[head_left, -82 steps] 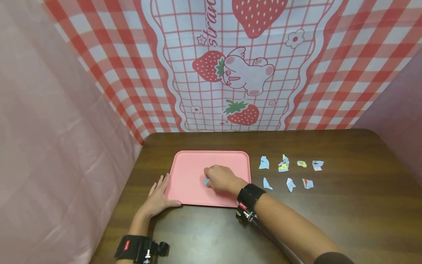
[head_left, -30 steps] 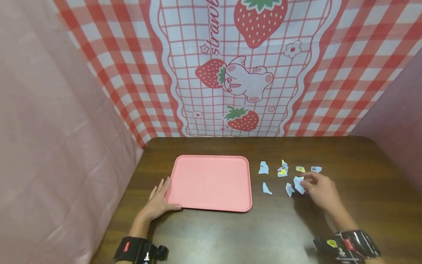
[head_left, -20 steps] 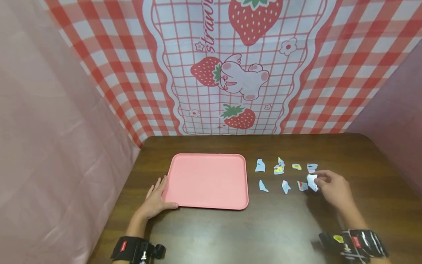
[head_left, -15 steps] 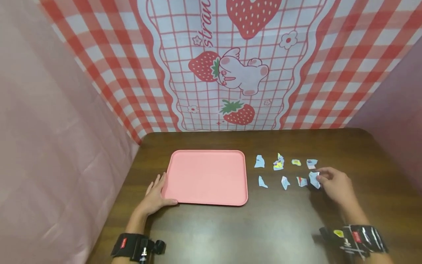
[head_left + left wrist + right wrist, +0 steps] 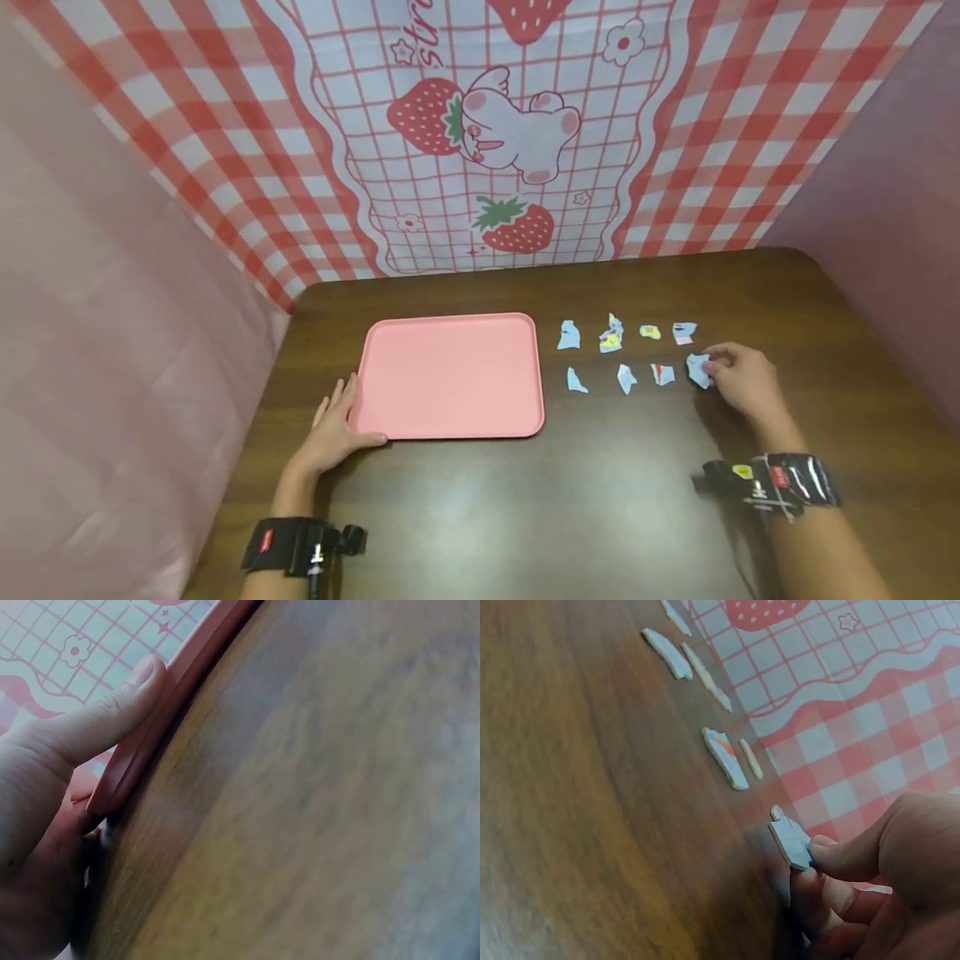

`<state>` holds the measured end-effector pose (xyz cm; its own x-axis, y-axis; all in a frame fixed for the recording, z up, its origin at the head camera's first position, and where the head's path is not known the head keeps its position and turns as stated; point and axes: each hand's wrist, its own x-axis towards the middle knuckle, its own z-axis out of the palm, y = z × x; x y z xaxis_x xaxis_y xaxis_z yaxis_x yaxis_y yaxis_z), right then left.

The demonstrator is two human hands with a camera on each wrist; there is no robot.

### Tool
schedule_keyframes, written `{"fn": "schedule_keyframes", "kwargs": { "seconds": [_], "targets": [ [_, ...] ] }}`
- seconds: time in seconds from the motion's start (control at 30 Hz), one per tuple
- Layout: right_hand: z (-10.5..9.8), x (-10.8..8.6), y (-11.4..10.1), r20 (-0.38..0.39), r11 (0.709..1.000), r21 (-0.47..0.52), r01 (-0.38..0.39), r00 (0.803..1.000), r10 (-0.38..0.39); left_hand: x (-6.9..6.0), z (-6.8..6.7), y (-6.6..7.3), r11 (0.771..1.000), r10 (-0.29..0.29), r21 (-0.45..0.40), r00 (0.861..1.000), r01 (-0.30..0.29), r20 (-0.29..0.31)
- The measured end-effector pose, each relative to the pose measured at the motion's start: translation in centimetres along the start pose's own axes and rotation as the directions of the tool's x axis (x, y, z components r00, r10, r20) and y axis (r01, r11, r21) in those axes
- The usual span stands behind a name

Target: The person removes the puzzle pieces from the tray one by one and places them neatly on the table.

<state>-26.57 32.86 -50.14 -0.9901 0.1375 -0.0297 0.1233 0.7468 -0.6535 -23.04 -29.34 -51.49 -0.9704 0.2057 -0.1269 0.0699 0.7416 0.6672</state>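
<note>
My right hand [image 5: 742,379] pinches a pale blue, irregular cardboard piece [image 5: 697,371] between thumb and fingers, at the right end of the front row of pieces. In the right wrist view, this cardboard piece [image 5: 790,841] looks thin and flat, tilted at the fingertips; whether its lower edge touches the table I cannot tell. My left hand [image 5: 333,429] rests at the near left corner of a pink tray [image 5: 450,379], fingers along its left side and thumb along its front edge. The left wrist view shows the thumb against the tray's rim [image 5: 139,750].
Left of the held piece, the front row has a red-marked piece [image 5: 663,374], a pointed piece [image 5: 626,378] and a narrow piece [image 5: 575,381]. Behind lie several more, including a yellow-and-purple one [image 5: 611,336]. A checked strawberry cloth [image 5: 517,225] hangs at the table's back edge.
My right hand has carried the pale blue piece off the tray, rightward past the red-marked piece, to the front row's right end. The left hand keeps its place at the tray.
</note>
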Motion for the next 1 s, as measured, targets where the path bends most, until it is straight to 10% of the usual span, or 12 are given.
{"fn": "schedule_keyframes", "kwargs": {
  "seconds": [1.0],
  "targets": [
    [-0.04, 0.76, 0.14, 0.058, 0.999, -0.012, -0.046, 0.997, 0.046, -0.25, -0.17, 0.37, 0.999, -0.052, -0.012, 0.998, 0.052, 0.027]
  ]
}}
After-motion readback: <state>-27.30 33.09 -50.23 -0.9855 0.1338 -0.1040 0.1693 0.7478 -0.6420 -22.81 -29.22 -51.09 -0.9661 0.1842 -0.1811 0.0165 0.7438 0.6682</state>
